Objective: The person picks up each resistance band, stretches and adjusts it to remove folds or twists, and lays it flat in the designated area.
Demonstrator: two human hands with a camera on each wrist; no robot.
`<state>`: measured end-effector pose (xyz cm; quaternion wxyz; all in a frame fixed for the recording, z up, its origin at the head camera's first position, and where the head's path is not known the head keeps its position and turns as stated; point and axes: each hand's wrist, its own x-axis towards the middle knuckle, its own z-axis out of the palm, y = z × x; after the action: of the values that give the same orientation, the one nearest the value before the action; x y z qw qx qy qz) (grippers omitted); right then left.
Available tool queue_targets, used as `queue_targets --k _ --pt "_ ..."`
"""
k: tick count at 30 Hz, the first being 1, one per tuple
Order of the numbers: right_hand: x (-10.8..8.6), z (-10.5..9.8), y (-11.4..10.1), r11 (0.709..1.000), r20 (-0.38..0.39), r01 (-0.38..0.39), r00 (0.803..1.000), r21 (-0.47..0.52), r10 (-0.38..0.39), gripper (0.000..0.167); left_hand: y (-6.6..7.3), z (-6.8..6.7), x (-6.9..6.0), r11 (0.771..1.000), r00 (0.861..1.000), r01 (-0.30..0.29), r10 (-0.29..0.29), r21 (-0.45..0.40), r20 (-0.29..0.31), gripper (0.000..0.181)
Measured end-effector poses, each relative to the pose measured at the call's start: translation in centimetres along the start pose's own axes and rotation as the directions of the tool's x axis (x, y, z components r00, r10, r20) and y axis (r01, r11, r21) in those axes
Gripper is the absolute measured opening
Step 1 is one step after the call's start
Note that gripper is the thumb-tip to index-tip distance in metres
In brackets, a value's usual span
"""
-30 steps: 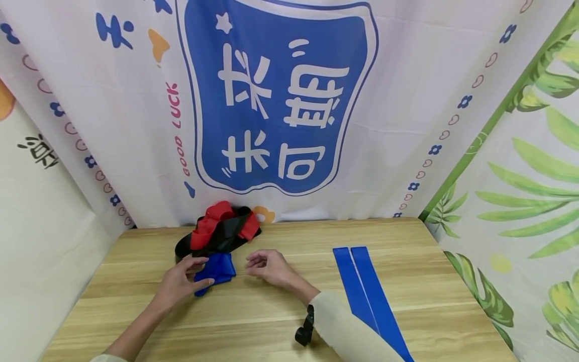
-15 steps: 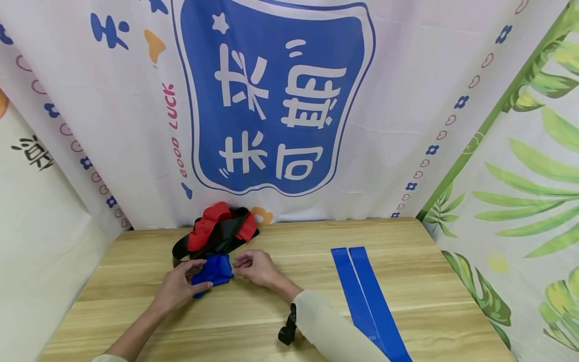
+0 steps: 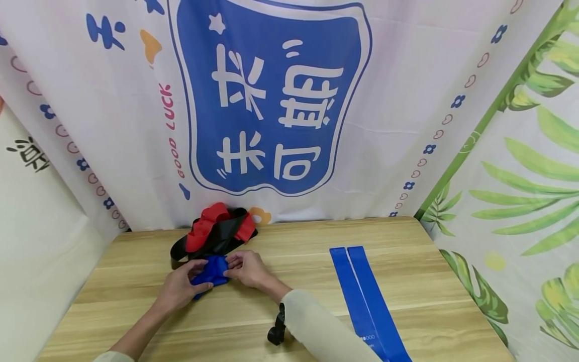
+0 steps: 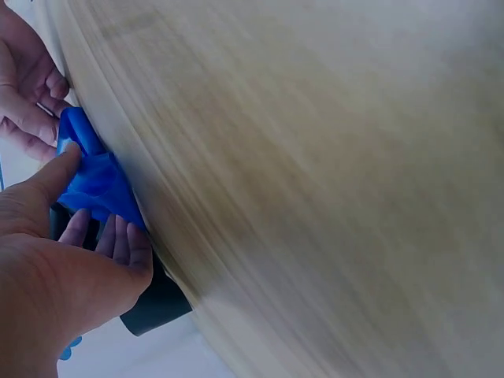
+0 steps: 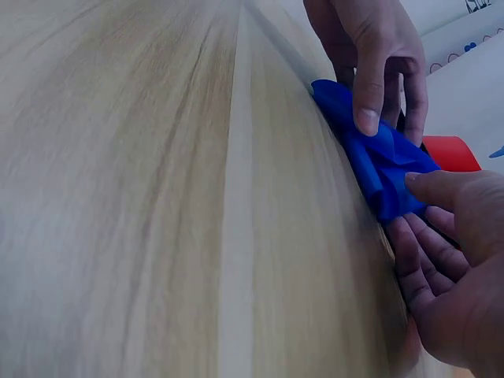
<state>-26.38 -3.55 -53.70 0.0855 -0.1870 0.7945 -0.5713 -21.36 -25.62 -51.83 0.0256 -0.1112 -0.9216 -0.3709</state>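
A crumpled blue resistance band [image 3: 214, 269] lies bunched on the table, left of the middle. My left hand [image 3: 178, 285] holds its left end, the thumb on the near side and the fingers beyond. On the opposite end my right hand [image 3: 250, 270] pinches the band; in the right wrist view, its thumb presses the blue resistance band [image 5: 398, 169] from above with fingers at the edge below. The left wrist view shows the left thumb lying on the blue resistance band [image 4: 98, 185]. Part of the bundle is hidden by the fingers.
Behind the hands, a red resistance band [image 3: 201, 232] and a black resistance band [image 3: 221, 235] lie tangled against the printed curtain [image 3: 384, 100]. To the right, two flat blue strips [image 3: 384, 314] stretch towards the front of the wooden table [image 3: 289, 236].
My right hand has moved left from beside the blue resistance band and now pinches its right end, which looks more gathered. The left hand has stayed on the left end.
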Motion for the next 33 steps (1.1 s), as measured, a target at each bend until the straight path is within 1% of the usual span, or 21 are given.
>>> queue_targets --k 4,7,9,13,15,19,21,25,29,33 --pt "0.0 0.3 0.0 1.000 -0.016 0.015 1.000 -0.018 -0.015 0.027 0.1 0.0 0.1 0.999 1.000 0.006 -0.006 -0.042 0.013 0.056" --pt "0.1 0.3 0.2 1.000 -0.040 0.020 0.999 -0.024 -0.021 0.024 0.1 -0.1 0.2 0.998 0.999 0.024 -0.023 -0.056 0.024 0.055" --pt "0.1 0.2 0.4 1.000 -0.055 0.011 0.998 0.002 -0.011 0.021 -0.1 -0.2 0.3 0.998 0.999 0.043 -0.042 -0.049 0.028 0.053" --pt "0.0 -0.4 0.4 0.996 -0.082 -0.028 0.996 0.088 0.035 0.016 -0.3 -0.4 0.4 0.996 0.996 0.081 -0.080 -0.033 0.033 0.045" --pt "0.0 -0.9 0.3 0.991 -0.091 -0.046 0.994 0.122 0.058 0.016 -0.3 -0.4 0.4 0.995 0.995 0.094 -0.093 -0.030 0.037 0.041" --pt "0.0 -1.8 0.1 0.983 -0.094 -0.054 0.993 0.174 0.072 0.015 0.1 -0.6 0.5 0.993 0.993 0.111 -0.109 -0.040 0.051 0.035" --pt "0.1 -2.3 0.1 0.981 -0.093 -0.054 0.993 0.184 0.072 0.014 0.4 -0.8 0.7 0.990 0.991 0.123 -0.119 -0.071 0.063 0.035" --pt "0.2 -3.2 -0.2 0.982 -0.101 -0.046 0.993 0.185 0.065 0.013 1.0 -1.1 0.9 0.974 0.985 0.166 -0.155 -0.154 0.082 0.037" --pt "0.1 -3.9 -0.4 0.976 -0.113 -0.064 0.990 0.206 0.089 0.009 1.6 -1.3 1.0 0.957 0.977 0.206 -0.189 -0.205 0.103 0.042" --pt "0.2 -4.6 -0.7 0.968 -0.117 -0.081 0.987 0.236 0.111 0.006 2.2 -1.3 1.1 0.943 0.974 0.218 -0.194 -0.251 0.120 0.047"
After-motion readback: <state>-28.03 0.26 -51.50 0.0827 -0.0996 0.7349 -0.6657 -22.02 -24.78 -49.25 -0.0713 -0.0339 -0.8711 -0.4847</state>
